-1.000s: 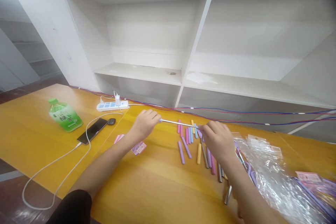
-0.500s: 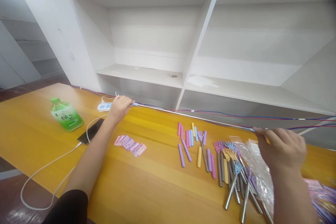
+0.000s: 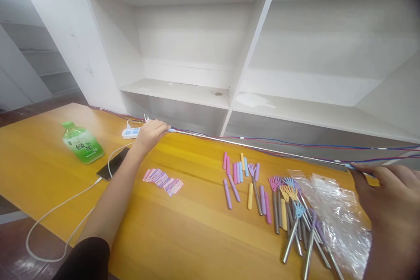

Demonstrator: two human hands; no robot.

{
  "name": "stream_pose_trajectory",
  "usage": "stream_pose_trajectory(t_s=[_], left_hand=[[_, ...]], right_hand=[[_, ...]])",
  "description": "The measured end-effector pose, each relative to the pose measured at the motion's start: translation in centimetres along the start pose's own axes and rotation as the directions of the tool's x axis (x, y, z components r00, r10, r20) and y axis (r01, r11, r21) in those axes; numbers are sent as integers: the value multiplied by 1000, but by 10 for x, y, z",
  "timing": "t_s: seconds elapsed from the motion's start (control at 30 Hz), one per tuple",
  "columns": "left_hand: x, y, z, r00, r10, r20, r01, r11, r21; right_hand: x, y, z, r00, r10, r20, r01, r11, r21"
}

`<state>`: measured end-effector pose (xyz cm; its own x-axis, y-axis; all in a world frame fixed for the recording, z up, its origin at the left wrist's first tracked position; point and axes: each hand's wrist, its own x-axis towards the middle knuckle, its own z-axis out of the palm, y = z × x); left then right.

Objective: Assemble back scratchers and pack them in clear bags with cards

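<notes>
A long, thin telescopic back scratcher [image 3: 236, 142] is stretched nearly level along the back of the table, its silver rod drawn far out. My left hand [image 3: 151, 134] is closed around its light-blue left end. At the other end, my right hand [image 3: 390, 192] grips a second light-blue part, mostly covered by the fingers. Below the rod lies a heap of shortened back scratchers [image 3: 298, 211] with claw heads in pink, purple, yellow and blue. Several loose coloured handle grips [image 3: 227, 194] are spread left of the heap. Clear plastic bags [image 3: 344, 214] lie beside my right wrist.
Small printed cards [image 3: 162, 180] lie fanned out on the wooden table [image 3: 183, 236]. To the left are a green tea bottle [image 3: 83, 143], a phone [image 3: 113, 164] with a white cable, and a power strip [image 3: 131, 133]. White shelving [image 3: 177, 92] rises behind, with wires along its base.
My right hand has moved to the right, drawing the back scratcher's rod out longer. The left hand has stayed almost where it was. More of the plastic bags shows now.
</notes>
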<state>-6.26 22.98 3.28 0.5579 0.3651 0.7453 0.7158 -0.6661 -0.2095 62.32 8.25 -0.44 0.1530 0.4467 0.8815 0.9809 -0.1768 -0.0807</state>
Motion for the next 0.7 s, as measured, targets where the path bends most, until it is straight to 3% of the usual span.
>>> stream_pose_trajectory(t_s=[0.17,0.37,0.7], left_hand=[[1,3,1,999,19,-27,-19,1000,17],[2,5,-1,996,-44,-84,46,999,19],[3,3,-8,996,-58,-67,57,998,-22]], right_hand=[[-4,-16,-12,993,-106,-58,104,994,-32],[-5,-25,-16,964,-245,-102,240,969,-64],[-1,-11,-5,988,-142,-65,143,990,6]])
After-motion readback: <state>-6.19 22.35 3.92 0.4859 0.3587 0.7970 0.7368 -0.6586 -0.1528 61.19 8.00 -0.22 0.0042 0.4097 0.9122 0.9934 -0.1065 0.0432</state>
